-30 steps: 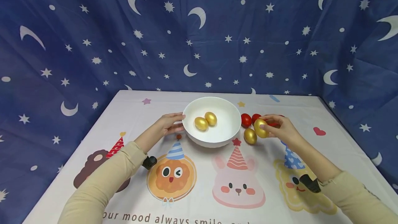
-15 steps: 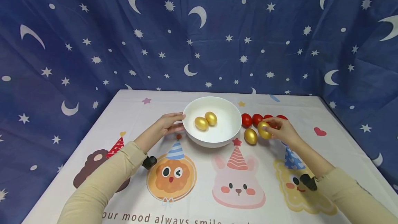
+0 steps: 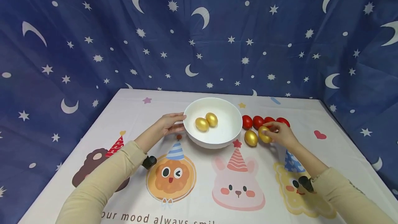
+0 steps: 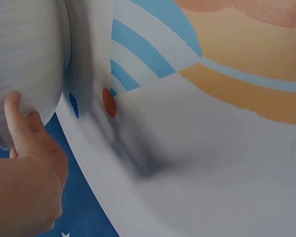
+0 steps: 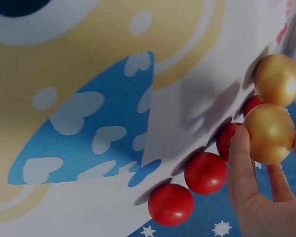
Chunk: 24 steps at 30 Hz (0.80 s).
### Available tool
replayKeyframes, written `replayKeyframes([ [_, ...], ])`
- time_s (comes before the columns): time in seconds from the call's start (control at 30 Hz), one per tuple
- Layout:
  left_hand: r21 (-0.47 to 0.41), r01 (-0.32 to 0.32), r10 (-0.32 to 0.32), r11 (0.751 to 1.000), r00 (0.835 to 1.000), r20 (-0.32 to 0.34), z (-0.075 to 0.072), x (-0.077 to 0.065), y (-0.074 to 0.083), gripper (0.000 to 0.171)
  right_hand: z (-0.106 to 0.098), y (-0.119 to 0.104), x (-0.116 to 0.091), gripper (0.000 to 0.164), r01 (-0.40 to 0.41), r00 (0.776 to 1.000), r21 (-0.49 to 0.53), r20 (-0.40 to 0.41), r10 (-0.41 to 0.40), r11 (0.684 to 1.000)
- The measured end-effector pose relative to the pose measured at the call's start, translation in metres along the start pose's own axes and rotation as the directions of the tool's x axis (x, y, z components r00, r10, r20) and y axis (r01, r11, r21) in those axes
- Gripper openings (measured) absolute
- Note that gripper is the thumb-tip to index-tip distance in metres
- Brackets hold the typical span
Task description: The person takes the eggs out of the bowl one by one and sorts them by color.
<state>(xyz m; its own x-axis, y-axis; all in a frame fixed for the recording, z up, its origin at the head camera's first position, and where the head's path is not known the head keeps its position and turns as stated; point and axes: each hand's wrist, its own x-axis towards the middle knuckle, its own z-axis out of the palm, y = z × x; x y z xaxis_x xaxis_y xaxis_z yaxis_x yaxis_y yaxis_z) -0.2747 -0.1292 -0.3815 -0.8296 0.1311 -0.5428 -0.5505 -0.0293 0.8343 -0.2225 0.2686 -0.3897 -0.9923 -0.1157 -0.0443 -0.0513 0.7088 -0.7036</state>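
Gold egg (image 5: 271,134) pinched in right hand (image 3: 282,134); left hand (image 3: 169,123) touches bowl's (image 3: 229,122) side.

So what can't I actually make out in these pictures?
Head view: whatever precedes "our" in the printed lettering, covered by the left sleeve.
Left wrist view: much of the white bowl, cut off by the left and top edges.
Right wrist view: most of one red egg, behind the two golden eggs.

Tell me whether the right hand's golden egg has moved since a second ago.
Yes. In the head view, the held golden egg has shifted lower and slightly right in the picture, judged against the printed red star.
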Motion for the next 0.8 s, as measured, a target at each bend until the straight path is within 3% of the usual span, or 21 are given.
replayKeyframes([
  [0.37,0.004,-0.011,0.011,1.000,1.000,-0.012,0.0022,-0.0013,-0.0008,0.051,0.0081,0.0092,-0.0006,0.038,-0.001,1.000,-0.042,0.012,0.001,0.999],
  [0.8,0.001,-0.005,0.005,1.000,1.000,-0.024,0.0022,-0.0031,-0.0009,0.052,0.0107,0.0065,0.0035,0.041,-0.075,0.996,-0.078,0.042,0.078,0.994],
])
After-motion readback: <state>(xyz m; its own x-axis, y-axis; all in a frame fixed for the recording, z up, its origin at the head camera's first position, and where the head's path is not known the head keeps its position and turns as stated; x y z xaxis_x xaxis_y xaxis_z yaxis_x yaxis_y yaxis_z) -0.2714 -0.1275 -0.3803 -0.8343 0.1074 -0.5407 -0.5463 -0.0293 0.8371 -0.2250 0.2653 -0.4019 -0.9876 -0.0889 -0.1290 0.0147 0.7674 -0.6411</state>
